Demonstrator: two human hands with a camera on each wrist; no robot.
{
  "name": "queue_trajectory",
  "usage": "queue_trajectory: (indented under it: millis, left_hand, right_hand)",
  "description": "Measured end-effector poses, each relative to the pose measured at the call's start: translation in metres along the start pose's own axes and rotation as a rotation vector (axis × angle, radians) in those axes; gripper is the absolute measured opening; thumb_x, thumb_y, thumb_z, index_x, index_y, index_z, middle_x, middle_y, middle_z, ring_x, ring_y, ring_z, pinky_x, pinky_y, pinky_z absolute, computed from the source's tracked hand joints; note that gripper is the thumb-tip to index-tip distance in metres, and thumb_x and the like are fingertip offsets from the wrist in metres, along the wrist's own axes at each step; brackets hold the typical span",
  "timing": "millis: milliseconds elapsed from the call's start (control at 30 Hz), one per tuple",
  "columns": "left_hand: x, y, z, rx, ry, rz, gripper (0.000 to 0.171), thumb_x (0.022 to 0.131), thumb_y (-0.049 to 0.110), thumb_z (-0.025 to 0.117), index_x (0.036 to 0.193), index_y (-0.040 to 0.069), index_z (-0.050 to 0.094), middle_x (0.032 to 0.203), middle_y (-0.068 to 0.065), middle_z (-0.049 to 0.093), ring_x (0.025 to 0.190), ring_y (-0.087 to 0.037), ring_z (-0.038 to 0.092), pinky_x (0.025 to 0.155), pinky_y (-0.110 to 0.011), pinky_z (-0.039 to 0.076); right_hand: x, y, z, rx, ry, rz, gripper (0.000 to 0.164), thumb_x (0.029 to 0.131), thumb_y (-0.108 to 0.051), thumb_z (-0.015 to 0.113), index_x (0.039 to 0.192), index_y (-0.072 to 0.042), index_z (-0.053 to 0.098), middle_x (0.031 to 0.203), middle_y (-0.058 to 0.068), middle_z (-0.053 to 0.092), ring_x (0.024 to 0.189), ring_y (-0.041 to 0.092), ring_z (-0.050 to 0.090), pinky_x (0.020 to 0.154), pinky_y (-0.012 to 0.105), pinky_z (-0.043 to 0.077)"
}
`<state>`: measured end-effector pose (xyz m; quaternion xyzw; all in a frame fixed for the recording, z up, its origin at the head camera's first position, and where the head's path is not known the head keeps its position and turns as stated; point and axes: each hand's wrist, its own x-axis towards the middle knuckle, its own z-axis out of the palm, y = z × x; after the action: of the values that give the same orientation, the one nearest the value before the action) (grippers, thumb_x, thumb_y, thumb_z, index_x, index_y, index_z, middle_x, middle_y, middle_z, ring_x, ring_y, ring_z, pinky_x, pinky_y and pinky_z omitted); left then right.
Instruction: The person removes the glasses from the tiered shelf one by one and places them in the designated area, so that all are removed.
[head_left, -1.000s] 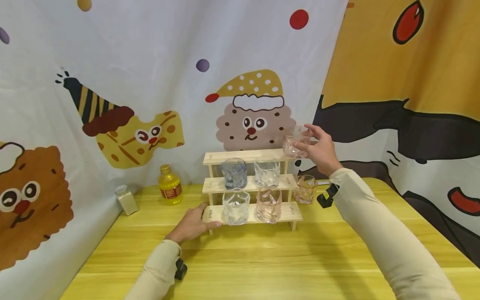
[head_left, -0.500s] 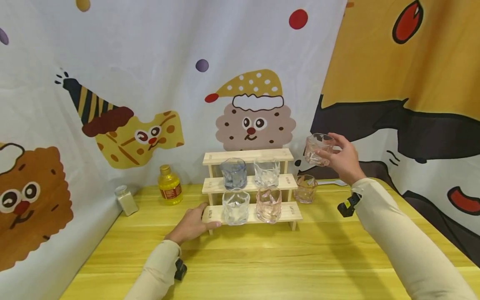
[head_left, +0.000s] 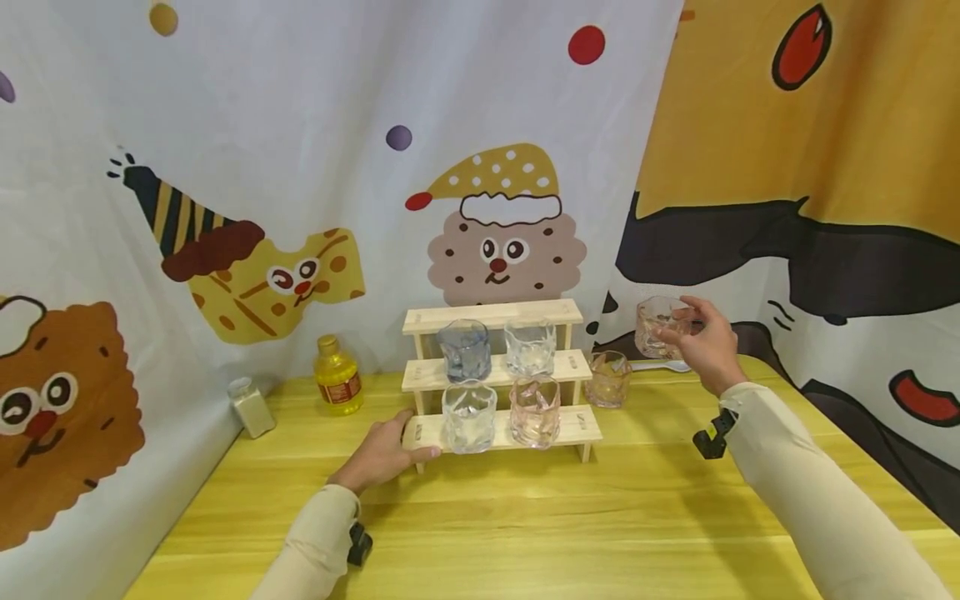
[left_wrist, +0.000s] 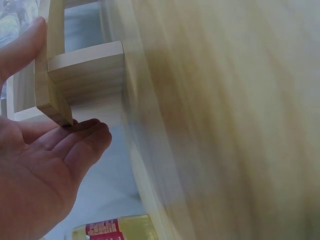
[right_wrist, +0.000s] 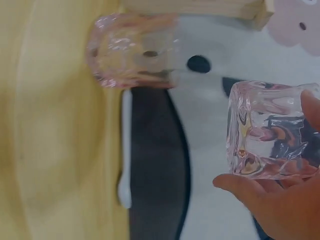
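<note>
My right hand (head_left: 708,343) holds a pale pink glass tumbler (head_left: 660,327) in the air, right of the wooden tiered rack (head_left: 495,314). In the right wrist view, thumb and fingers pinch this tumbler (right_wrist: 272,132) from both sides. My left hand (head_left: 381,454) grips the left end of the rack's lowest shelf, thumb at the front edge and fingers behind and under the board (left_wrist: 50,95). A blue-grey tumbler (head_left: 465,350) and a clear tumbler (head_left: 530,348) stand on the middle shelf. Below them, another clear tumbler (head_left: 470,417) and a pink tumbler (head_left: 536,412) stand on the lowest shelf.
Just right of the rack, another pink tumbler (head_left: 608,379) stands on the yellow wooden table (head_left: 480,517), a white spoon-like utensil (head_left: 663,365) beside it. A yellow bottle (head_left: 339,377) and a small white-filled jar (head_left: 251,408) stand left. A printed curtain (head_left: 300,100) hangs behind.
My right hand has carried the pink tumbler away from the rack's top shelf, to the right and then downward. The left hand keeps its grip on the rack.
</note>
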<state>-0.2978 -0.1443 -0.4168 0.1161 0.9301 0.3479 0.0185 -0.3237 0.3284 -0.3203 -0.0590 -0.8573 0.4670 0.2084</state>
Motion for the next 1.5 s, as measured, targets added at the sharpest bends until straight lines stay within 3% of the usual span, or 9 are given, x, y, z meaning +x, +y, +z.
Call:
queue_trajectory:
  millis: [133, 433, 900, 1000, 1167, 1500]
  left_hand:
    - [-0.001, 0.000, 0.000, -0.010, 0.002, 0.003, 0.090, 0.081, 0.042, 0.083, 0.149, -0.003, 0.043, 0.114, -0.015, 0.070, 0.084, -0.016, 0.060, 0.075, -0.033, 0.049]
    - [-0.002, -0.001, 0.000, -0.019, 0.004, -0.011, 0.092, 0.081, 0.044, 0.082, 0.150, -0.002, 0.042, 0.121, -0.017, 0.069, 0.091, -0.017, 0.062, 0.081, -0.037, 0.050]
    - [0.002, -0.004, 0.003, -0.002, 0.002, -0.001, 0.097, 0.081, 0.048, 0.081, 0.152, -0.002, 0.038, 0.135, -0.022, 0.062, 0.108, -0.025, 0.064, 0.092, -0.045, 0.051]
    - [0.003, -0.005, 0.003, 0.000, 0.002, 0.000, 0.097, 0.081, 0.048, 0.081, 0.152, -0.002, 0.039, 0.134, -0.022, 0.063, 0.106, -0.024, 0.064, 0.090, -0.044, 0.051]
    - [0.003, -0.004, 0.001, 0.001, 0.003, -0.003, 0.098, 0.081, 0.048, 0.081, 0.153, -0.002, 0.037, 0.136, -0.023, 0.061, 0.107, -0.024, 0.064, 0.090, -0.044, 0.051]
    - [-0.001, -0.001, 0.000, 0.012, 0.013, 0.011, 0.096, 0.081, 0.046, 0.082, 0.150, -0.004, 0.039, 0.134, -0.024, 0.062, 0.106, -0.025, 0.063, 0.090, -0.043, 0.050]
  right_hand:
    - [-0.002, 0.018, 0.000, 0.008, -0.001, 0.037, 0.079, 0.098, -0.022, 0.065, 0.161, -0.009, 0.020, 0.155, 0.028, 0.037, 0.140, 0.051, 0.036, 0.106, 0.066, 0.039]
    - [-0.008, 0.052, 0.007, 0.040, -0.057, 0.060, 0.078, 0.098, -0.019, 0.066, 0.160, -0.006, 0.021, 0.159, 0.035, 0.022, 0.138, 0.055, 0.036, 0.105, 0.065, 0.040]
    - [-0.009, 0.086, 0.027, 0.064, -0.097, 0.126, 0.076, 0.097, -0.016, 0.067, 0.157, 0.001, 0.024, 0.147, 0.028, 0.040, 0.130, 0.046, 0.047, 0.101, 0.057, 0.047]
    - [-0.009, 0.088, 0.030, 0.042, -0.109, 0.128, 0.077, 0.096, -0.015, 0.069, 0.156, 0.003, 0.025, 0.146, 0.028, 0.042, 0.128, 0.045, 0.050, 0.090, 0.041, 0.054]
    - [-0.007, 0.089, 0.035, 0.029, -0.111, 0.138, 0.079, 0.093, -0.014, 0.071, 0.156, 0.004, 0.025, 0.146, 0.029, 0.043, 0.128, 0.044, 0.052, 0.074, 0.019, 0.049]
    - [-0.005, 0.090, 0.039, -0.002, -0.116, 0.152, 0.083, 0.091, -0.016, 0.074, 0.155, 0.005, 0.025, 0.144, 0.029, 0.043, 0.125, 0.045, 0.051, 0.082, 0.033, 0.052]
